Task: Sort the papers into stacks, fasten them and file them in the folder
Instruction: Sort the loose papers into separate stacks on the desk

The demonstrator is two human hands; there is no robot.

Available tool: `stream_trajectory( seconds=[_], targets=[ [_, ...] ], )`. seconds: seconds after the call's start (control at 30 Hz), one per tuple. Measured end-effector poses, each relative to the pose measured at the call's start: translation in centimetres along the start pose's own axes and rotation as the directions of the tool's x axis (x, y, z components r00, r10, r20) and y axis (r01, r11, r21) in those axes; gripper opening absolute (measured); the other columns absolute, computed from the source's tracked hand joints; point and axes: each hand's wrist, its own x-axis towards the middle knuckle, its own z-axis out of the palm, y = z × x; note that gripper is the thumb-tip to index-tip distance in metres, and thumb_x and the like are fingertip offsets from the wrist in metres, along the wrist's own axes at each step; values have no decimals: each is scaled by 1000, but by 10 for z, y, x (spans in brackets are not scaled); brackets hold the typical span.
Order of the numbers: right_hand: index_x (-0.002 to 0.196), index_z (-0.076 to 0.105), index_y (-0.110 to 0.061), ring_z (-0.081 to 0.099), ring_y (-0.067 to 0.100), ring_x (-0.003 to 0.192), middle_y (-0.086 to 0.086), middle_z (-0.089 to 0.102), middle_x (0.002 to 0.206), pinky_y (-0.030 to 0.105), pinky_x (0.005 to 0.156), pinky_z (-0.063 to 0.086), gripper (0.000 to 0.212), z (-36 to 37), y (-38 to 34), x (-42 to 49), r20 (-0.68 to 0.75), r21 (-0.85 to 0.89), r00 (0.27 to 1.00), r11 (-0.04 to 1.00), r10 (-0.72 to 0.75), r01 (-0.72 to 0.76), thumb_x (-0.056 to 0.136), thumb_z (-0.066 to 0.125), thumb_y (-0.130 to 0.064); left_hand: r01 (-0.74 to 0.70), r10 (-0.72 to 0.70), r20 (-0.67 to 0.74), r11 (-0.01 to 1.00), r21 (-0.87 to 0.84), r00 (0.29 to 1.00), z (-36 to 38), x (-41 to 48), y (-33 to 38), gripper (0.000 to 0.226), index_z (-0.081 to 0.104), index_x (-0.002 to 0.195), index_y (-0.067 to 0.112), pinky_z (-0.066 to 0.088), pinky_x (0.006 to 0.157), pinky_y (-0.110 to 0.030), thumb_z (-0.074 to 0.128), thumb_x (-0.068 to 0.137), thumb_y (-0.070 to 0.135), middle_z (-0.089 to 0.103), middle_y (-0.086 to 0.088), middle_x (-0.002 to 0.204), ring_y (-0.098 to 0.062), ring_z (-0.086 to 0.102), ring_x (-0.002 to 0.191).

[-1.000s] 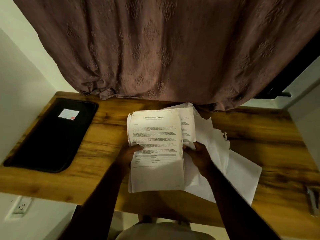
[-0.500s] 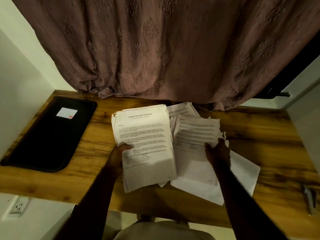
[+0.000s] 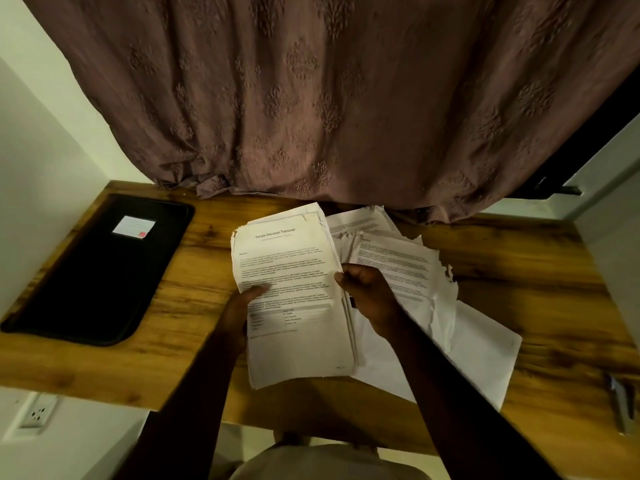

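- Wooden desk [image 3: 187, 344]: it runs across the lower half of the frame, with its near edge toward the viewer.
- Stack of papers [image 3: 294, 341]: it sits at the centre of the frame and is tilted slightly to the left. The top sheet is headed "Sample Education Transcript". The lower end of the stack reaches over the near edge of the desk.
- Left hand [image 3: 242, 306]: it grips the stack at its left edge. The thumb lies across the printed face of the top sheet and the fingers are hidden beneath.
- Right hand [image 3: 369, 292]: its fingers are curled, and the thumb and fingertips pinch the right edge of the stack about halfway up. How many sheets it takes cannot be told.
- Loose papers [image 3: 419, 271]: they lie fanned on the desk, right of centre, partly under the stack and the right forearm. Some edges are torn or ragged, and a blank sheet extends toward the lower right.
- Black folder [image 3: 97, 278]: it lies closed and flat at the left of the frame, apart from the papers, and bears a white label [image 3: 134, 227] near its far end.
- Patterned curtain [image 3: 329, 98]: it fills the upper frame, and its hem rests on the far edge of the desk.
- Wall socket [image 3: 36, 414]: it is at the lower left, below desk level.
- Small metal object [image 3: 620, 403]: it lies on the desk at the lower right and is too blurred to identify.
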Motion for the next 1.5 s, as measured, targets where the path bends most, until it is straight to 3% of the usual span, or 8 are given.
stream_trajectory(
  seconds=[0.23, 0.4, 0.57, 0.67, 0.77, 0.87, 1.03, 1.5],
  targets=[
    [104, 73, 5, 72, 25, 105, 12, 75, 110, 52, 95, 56, 27, -10, -4, 7, -160, 19, 987, 999, -31, 35, 80, 81, -2, -67, 67, 5, 998, 9, 998, -4, -6, 0, 37, 57, 136, 7, 59, 87, -54, 58, 99, 8, 68, -17, 128, -40, 67, 114],
    [111, 73, -25, 68, 23, 115, 5, 72, 123, 49, 96, 55, 43, -11, -1, 4, -167, 110, 985, 993, -30, 49, 77, 81, 1, -117, 116, 6, 993, 22, 993, -13, -4, -3, 38, 59, 135, 9, 53, 96, -59, 62, 98, 11, 65, -17, 132, -40, 63, 119],
    [107, 74, -24, 69, 20, 111, 1, 74, 118, 52, 99, 53, 29, -12, 5, 2, -230, 196, 972, 981, 52, -6, 82, 79, -9, -133, 134, -13, 990, 40, 991, -19, -5, -1, 36, 59, 135, 9, 53, 97, -58, 59, 99, 10, 66, -16, 131, -38, 64, 119],
    [107, 71, -18, 67, 20, 108, -3, 73, 114, 55, 99, 53, 21, -21, 11, 7, -406, 33, 911, 998, 66, -57, 88, 75, -10, -172, 175, -50, 984, 52, 983, -33, -8, 2, 37, 57, 138, 10, 57, 93, -50, 57, 100, 12, 66, -13, 133, -33, 65, 119],
    [110, 72, -18, 66, 22, 112, 0, 72, 119, 51, 98, 54, 22, -33, 18, 12, -482, -35, 876, 999, 8, -28, 89, 75, -14, -177, 179, -94, 984, 33, 979, -58, -11, 5, 40, 56, 139, 11, 52, 99, -57, 59, 100, 18, 62, -16, 137, -37, 61, 124],
    [111, 73, -18, 68, 21, 110, -1, 75, 113, 46, 94, 56, 23, -42, 19, 13, -475, 65, 879, 998, 44, -15, 89, 75, -16, -185, 181, -159, 983, -6, 971, -79, -16, 10, 44, 59, 139, 17, 44, 105, -62, 65, 97, 30, 61, -15, 140, -40, 57, 129],
    [116, 71, -13, 70, 24, 109, 3, 75, 115, 42, 87, 57, 26, -47, 11, 13, -435, 263, 893, 965, 115, 3, 90, 71, -10, -157, 144, -141, 984, -87, 979, -85, -21, 16, 45, 47, 149, 19, 42, 109, -58, 50, 105, 28, 52, -15, 148, -37, 51, 135],
    [118, 71, -13, 70, 24, 110, 4, 74, 116, 51, 97, 54, 26, -36, 4, 14, -382, 201, 923, 979, 52, 29, 92, 70, -13, -145, 144, -51, 989, -24, 988, -67, -11, 13, 46, 51, 145, 15, 41, 108, -63, 59, 100, 22, 53, -19, 147, -42, 52, 133]
  ],
)
